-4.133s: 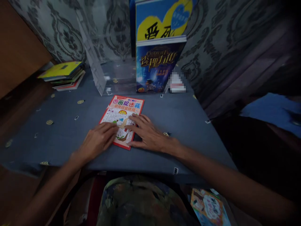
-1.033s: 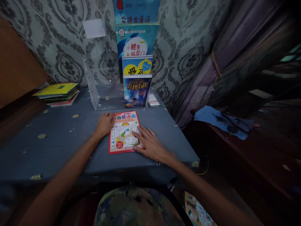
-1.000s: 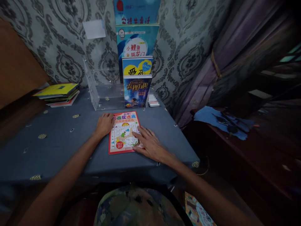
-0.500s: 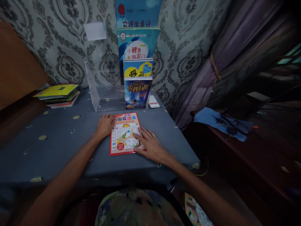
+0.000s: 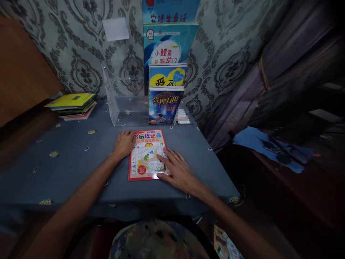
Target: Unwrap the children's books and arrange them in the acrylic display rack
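A book (image 5: pixel 147 158) is steadied flat on the table (image 5: pixel 78 176), seemingly to be squared up.
It lies cover up, in front of the clear stand (image 5: pixel 112 102) and 4 upright volumes (image 5: pixel 165 108). The right hand (image 5: pixel 180 172) is open, fingers spread over its right edge; the left hand (image 5: pixel 124 144) touches its upper left edge, thumb hidden, so whether it pinches I cannot tell. Lifting would likely call for fingertips under an edge.

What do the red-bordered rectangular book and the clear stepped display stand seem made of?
Red-bordered rectangular book: likely paper with a glossy cover, from the bright glare near its bottom edge.
Clear stepped display stand: probably smooth acrylic, perhaps another rigid plastic; the grey patterned wall shows through.
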{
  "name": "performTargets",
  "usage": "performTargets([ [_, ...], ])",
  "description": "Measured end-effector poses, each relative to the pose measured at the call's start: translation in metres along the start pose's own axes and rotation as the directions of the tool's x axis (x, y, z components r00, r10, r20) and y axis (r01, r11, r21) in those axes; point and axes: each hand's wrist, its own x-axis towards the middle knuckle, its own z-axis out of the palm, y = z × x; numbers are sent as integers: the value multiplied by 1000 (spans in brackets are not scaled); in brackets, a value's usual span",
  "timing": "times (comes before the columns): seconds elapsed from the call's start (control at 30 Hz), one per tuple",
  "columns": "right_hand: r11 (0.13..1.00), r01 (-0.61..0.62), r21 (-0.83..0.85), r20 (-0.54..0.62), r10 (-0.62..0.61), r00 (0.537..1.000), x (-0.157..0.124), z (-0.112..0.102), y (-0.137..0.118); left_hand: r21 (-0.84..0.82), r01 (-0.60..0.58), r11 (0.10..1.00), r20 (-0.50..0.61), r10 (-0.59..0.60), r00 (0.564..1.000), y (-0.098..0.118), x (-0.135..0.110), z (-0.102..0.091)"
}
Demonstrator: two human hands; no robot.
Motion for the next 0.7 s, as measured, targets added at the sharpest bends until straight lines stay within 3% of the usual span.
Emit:
performTargets([
  [0.3, 997, -51, 65, 101, 44, 994, 10, -11, 4, -15, -3, 1000, -16, 2, 1000, 2, -1, 1],
  [0.53, 984, -170, 55, 159, 160, 974, 78, -14, 24, -8, 3, 1000, -42, -4, 999, 2, -1, 5],
  [0.7, 977, -211, 4, 84, 210, 974, 114, -6, 38, -3, -22, 1000, -63, 22, 998, 2, 0, 9],
])
